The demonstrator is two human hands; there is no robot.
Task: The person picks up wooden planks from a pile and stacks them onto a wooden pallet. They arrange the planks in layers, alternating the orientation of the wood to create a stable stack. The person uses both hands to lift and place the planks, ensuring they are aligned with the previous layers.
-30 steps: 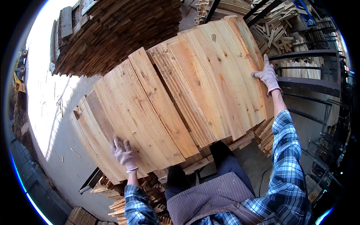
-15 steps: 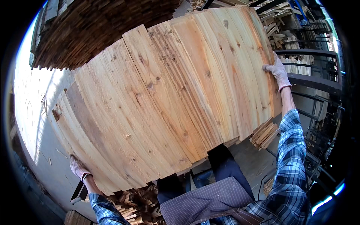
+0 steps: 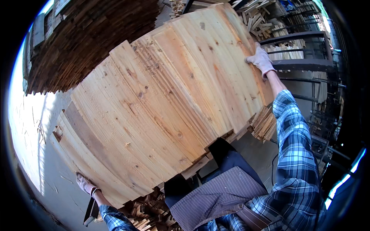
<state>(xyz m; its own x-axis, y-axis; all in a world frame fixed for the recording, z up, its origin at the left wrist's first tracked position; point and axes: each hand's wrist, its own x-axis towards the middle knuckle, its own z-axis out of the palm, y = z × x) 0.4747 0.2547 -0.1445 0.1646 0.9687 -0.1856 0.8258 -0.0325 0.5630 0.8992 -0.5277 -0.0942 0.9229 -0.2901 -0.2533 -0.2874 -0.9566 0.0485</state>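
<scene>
A broad row of pale wooden boards (image 3: 165, 104) lies side by side in front of me, knotted and sprinkled with sawdust, their ends uneven. My left hand (image 3: 86, 184), in a light knit glove, grips the outer board at the near left end. At the far right end, my right hand (image 3: 262, 60), gloved the same way, is closed around the edge, thumb on the top face and fingers over the outer side. Its arm is stretched out. The undersides of the boards and some fingertips are hidden.
A tall stack of dark wood strips (image 3: 92, 38) stands at the far left. Black metal racks (image 3: 304, 65) and loose strips (image 3: 258, 21) are on the right. A bundle of sticks (image 3: 264, 124) sits below the boards' right end, and wood offcuts (image 3: 148, 211) lie beneath the near edge.
The whole view has shifted, with the boards' right end and my right hand now further left in the picture. Both hands keep their places at the ends of the row.
</scene>
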